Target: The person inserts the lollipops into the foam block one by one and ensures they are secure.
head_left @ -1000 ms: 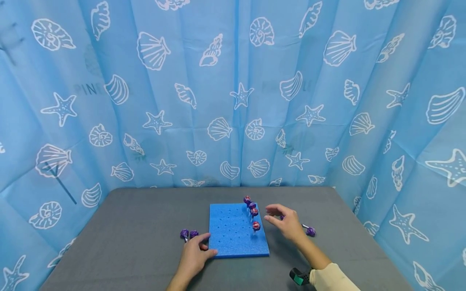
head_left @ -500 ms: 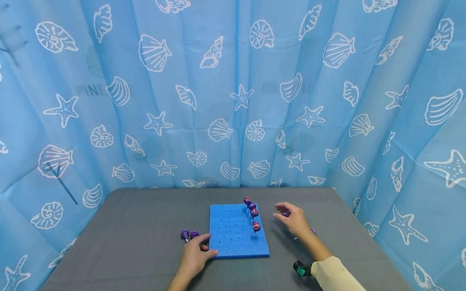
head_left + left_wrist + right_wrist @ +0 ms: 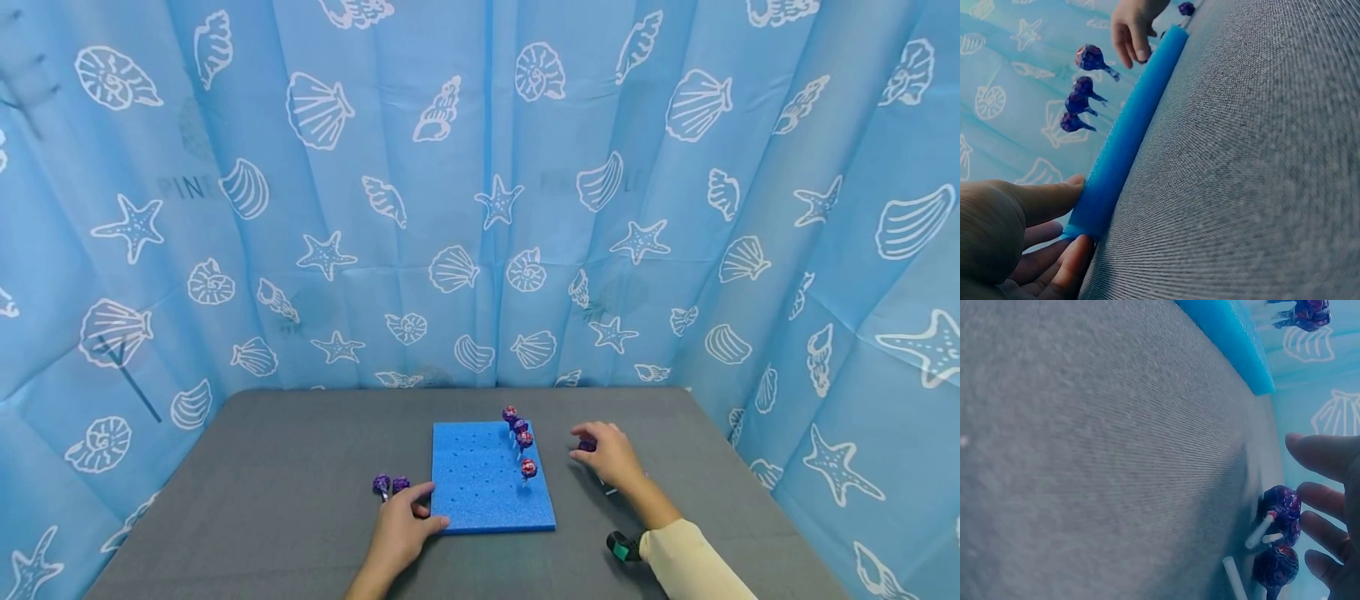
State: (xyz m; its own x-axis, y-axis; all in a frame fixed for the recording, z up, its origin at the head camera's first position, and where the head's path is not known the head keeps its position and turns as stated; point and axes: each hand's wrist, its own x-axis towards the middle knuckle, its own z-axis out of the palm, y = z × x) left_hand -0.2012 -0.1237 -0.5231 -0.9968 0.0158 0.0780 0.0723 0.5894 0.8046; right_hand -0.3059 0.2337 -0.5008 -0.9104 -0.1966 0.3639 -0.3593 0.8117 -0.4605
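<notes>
At 3 o'clock from the blue board [image 3: 480, 496], the right hand [image 3: 611, 458] is poised with fingers bent and parted beside loose lollipops [image 3: 1277, 565]; no hold is shown, and contact cannot be told. The board's 8 o'clock corner is held between thumb and fingers of the left hand [image 3: 399, 528]. 4 lollipops are stood from 1 to 3 o'clock on it; 2 are laid at 9 o'clock. Bunched neighbours could be rolled away by a wide grasp; standing ones could be toppled by brushing knuckles.
</notes>
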